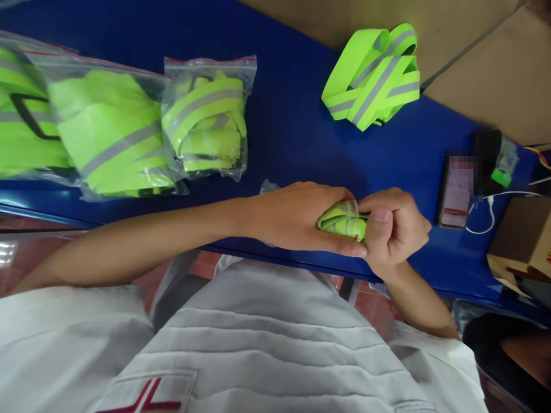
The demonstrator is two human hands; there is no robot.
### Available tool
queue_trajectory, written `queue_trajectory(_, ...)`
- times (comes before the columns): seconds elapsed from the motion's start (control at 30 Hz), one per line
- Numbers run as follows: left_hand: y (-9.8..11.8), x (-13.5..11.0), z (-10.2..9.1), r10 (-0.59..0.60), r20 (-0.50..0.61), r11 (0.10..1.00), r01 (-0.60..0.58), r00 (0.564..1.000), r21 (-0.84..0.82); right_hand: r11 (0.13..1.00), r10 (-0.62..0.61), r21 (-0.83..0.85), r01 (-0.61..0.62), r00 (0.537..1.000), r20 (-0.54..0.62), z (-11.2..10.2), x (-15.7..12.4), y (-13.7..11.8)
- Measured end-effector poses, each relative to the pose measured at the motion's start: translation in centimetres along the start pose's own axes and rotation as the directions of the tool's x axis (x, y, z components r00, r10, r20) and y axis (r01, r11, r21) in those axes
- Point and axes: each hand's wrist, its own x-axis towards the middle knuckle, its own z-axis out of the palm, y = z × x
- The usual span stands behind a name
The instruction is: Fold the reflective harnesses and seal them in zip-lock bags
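Between my two hands is a tightly folded neon-yellow reflective strap with clear plastic around it, just above the table's near edge. My left hand is wrapped over it from the left, its thumb along the near side. On the other side, my right hand is closed, with thumb and bent fingers pinching the right end of the bundle. Much of the strap is covered by my palms and fingers. A bit of clear plastic sticks out behind my left wrist.
Bagged reflective straps lie in a row on the blue table at left. A loose reflective strap is folded at the back, beside cardboard boxes. To the right are a phone, a white cable and an open carton.
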Motion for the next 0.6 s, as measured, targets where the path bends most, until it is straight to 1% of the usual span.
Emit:
queue_trajectory(0.07, -0.1, 0.2, -0.3, -0.047, 0.014, 0.993, 0.048, 0.999, -0.111, 0.998, 0.041, 0.05, -0.042, 0.999, 0.032, -0.4, 0.4, 0.1)
queue_trajectory(0.13, -0.3, 0.3, -0.7, -0.083, 0.025, 0.952, 0.087, 0.996, -0.294, 0.991, 0.072, 0.104, -0.084, 0.99, 0.121, -1.4, 1.1, 0.3)
queue_trajectory(0.2, -0.4, 0.4, -0.9, -0.092, 0.048, 0.849, 0.104, 0.995, -0.519, 0.984, 0.1, 0.122, -0.131, 0.968, 0.229, -2.7, 1.9, 0.6)
queue_trajectory(0.23, -0.3, 0.3, -0.9, -0.091, 0.073, 0.776, 0.117, 0.993, -0.62, 0.981, 0.118, 0.116, -0.154, 0.956, 0.27, -3.4, 2.2, 0.7)
queue_trajectory(0.3, 0.1, 0.1, -0.8, -0.107, 0.133, 0.623, 0.17, 0.985, -0.763, 0.979, 0.137, 0.104, -0.177, 0.942, 0.308, -4.4, 2.7, 1.0)
queue_trajectory(0.37, 0.4, 0.0, -0.4, -0.137, 0.181, 0.484, 0.226, 0.974, -0.845, 0.977, 0.152, 0.103, -0.189, 0.943, 0.295, -4.7, 2.7, 1.3)
queue_trajectory(0.43, 0.5, 0.1, -0.1, -0.161, 0.199, 0.36, 0.245, 0.967, -0.9, 0.972, 0.174, 0.108, -0.209, 0.947, 0.269, -4.2, 2.5, 1.6)
queue_trajectory(0.53, -0.1, 0.6, 0.1, -0.215, 0.14, 0.19, 0.182, 0.967, -0.965, 0.966, 0.207, 0.107, -0.236, 0.951, 0.23, -2.7, 2.0, 2.1)
queue_trajectory(0.6, -0.6, 1.0, 0.1, -0.264, 0.096, 0.126, 0.133, 0.96, -0.983, 0.957, 0.223, 0.136, -0.255, 0.951, 0.212, -1.9, 1.8, 2.3)
